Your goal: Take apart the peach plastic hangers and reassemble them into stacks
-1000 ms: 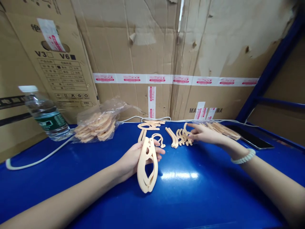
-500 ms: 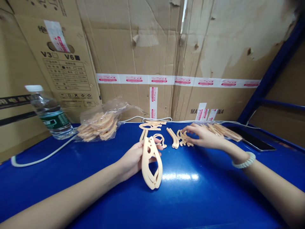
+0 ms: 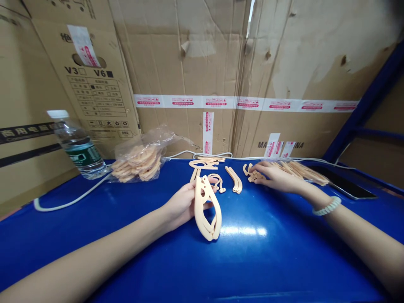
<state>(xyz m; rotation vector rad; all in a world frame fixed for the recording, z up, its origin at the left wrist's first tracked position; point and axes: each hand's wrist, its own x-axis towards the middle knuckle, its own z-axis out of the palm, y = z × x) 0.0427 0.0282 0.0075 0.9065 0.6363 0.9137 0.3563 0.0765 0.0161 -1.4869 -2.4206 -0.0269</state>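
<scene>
A cream plastic folding hanger (image 3: pixel 199 210), folded into a long loop with holes near its top, is in my left hand (image 3: pixel 183 207), gripped near the upper end. My right hand (image 3: pixel 274 176) reaches to the far side of the table, its fingers apart and curved over a small heap of cream pieces (image 3: pixel 256 176). Fingertips touch the heap and partly hide it. Left of it lie slim curved hanger arms (image 3: pixel 234 180) side by side. A hook piece (image 3: pixel 220 185) rests just behind the held hanger.
More cream parts (image 3: pixel 205 163) lie at the back of the blue table (image 3: pixel 252 261). A clear bag of parts (image 3: pixel 139 163) and a water bottle (image 3: pixel 78 147) stand left. Bagged arms (image 3: pixel 303 173) and a phone (image 3: pixel 345 183) lie right. Cardboard (image 3: pixel 176 67) walls the back; a white cable (image 3: pixel 69 208) curves left.
My right fingers have come down onto the heap, and its pieces have shifted and bunched together. My left hand still holds the hanger. The view has swung slightly left.
</scene>
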